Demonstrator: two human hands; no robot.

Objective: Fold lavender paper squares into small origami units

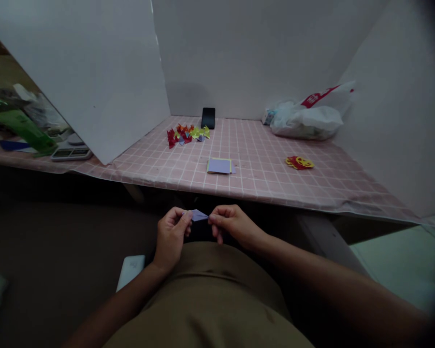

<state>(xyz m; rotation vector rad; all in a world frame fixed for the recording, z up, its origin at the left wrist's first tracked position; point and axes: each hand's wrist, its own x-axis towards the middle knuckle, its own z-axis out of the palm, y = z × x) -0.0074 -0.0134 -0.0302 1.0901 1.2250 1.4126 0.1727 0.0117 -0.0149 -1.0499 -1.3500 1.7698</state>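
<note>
Small lilac folded-paper piece (199,215) above lap (221,261); left hand (173,231), right hand (235,225) clamped on opposite ends, likely keeping it steady. Square lilac-topped paper stack (219,166) within reach on pink checked table (257,180).

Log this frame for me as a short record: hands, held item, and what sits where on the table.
Left hand: left hand pinches one end of the purple folded paper
Right hand: right hand pinches its other end
Held position: in front of the table's near edge, above the lap
Table centre: paper stack, purple sheet on top
Back left: small folded pieces, red, orange, yellow, purple; black object behind
Right: red-and-yellow item, exact nature unclear
Back right: white plastic bag
</note>
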